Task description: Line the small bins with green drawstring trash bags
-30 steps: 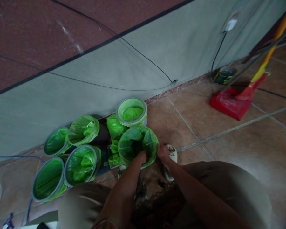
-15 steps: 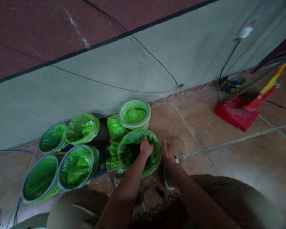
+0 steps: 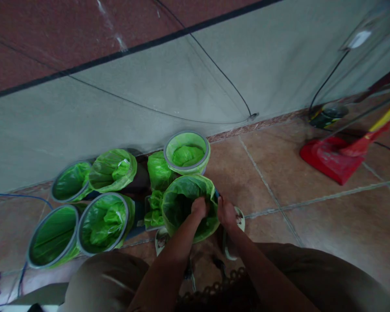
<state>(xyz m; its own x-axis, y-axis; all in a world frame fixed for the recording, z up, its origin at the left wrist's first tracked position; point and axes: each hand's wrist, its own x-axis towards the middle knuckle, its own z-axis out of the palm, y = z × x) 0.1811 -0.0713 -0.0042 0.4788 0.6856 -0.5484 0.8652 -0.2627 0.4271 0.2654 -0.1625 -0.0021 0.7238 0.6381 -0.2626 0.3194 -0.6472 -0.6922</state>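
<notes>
Between my feet stands a bin lined with a green plastic bag [image 3: 173, 190], its liner folded out over the rim. My left hand [image 3: 199, 208] reaches down inside it, near the right wall; the fingers are curled and mostly hidden, so I cannot see what they hold. From outside, my right hand [image 3: 225, 211] grips the liner's edge at the right rim, fingers closed. A bit of blue shows beside its fingertips. Touching the far side of this bin is another lined bin [image 3: 186, 135] with a grey ring and bunched green plastic inside.
To the left stand several more green-lined bins, including a ringed bin [image 3: 126, 216] and a bin without a visible ring [image 3: 99, 173]. Green bundles [image 3: 159, 171] lie between. A red dustpan [image 3: 334, 158] and a dark can [image 3: 329, 115] are at right. Cables run along the wall [image 3: 133, 108].
My right hand has moved in against the bin's rim and closed on the liner's edge. My left hand has gone slightly lower inside the bin. The view has shifted a little.
</notes>
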